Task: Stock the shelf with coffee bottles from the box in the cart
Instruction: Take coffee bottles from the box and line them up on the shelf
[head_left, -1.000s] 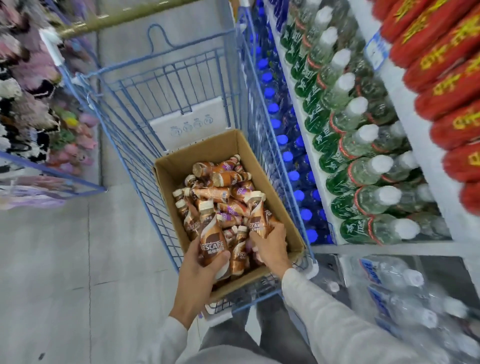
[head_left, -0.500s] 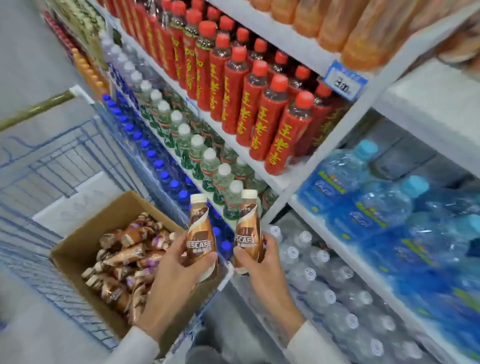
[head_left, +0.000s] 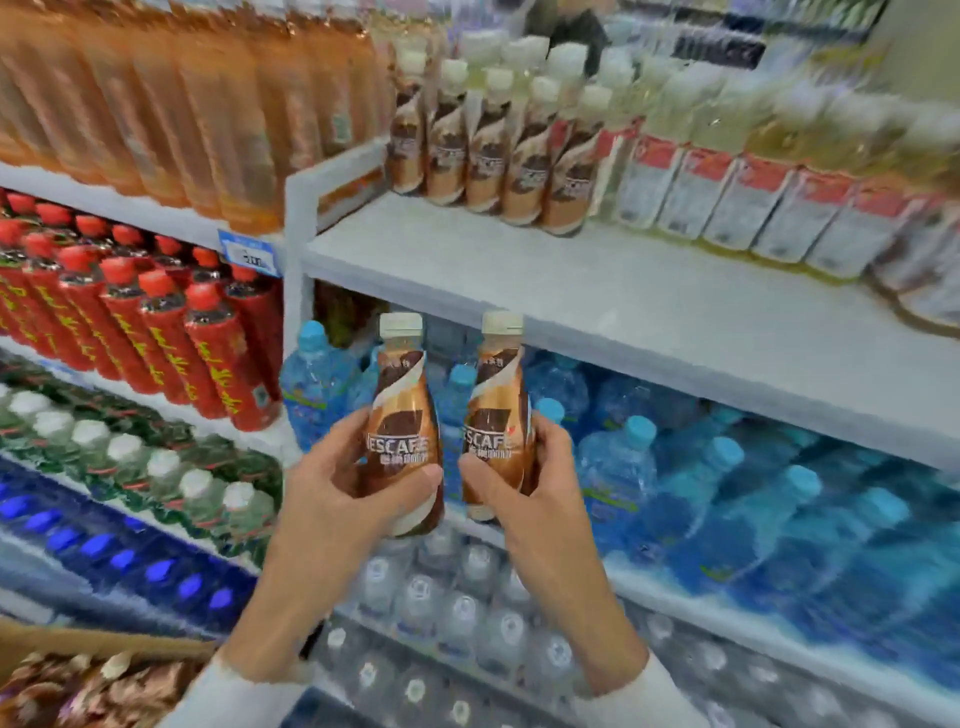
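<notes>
My left hand (head_left: 332, 499) holds one coffee bottle (head_left: 402, 415) upright. My right hand (head_left: 540, 493) holds a second coffee bottle (head_left: 496, 410) just to its right, the two not touching. Both are in front of and below the shelf (head_left: 571, 291). A row of coffee bottles (head_left: 488, 150) stands at its back left. Water bottles (head_left: 727, 493) lie on the level beneath. The box (head_left: 104, 644) sits at my lower left.

Left hand (head_left: 332, 493) grips one coffee bottle (head_left: 402, 415), right hand (head_left: 524, 483) grips a second coffee bottle (head_left: 496, 410); both upright, side by side, apart, below the white shelf (head_left: 597, 296). Coffee row (head_left: 483, 135) stands at shelf rear. Box (head_left: 78, 675) bottom left, blurred.
</notes>
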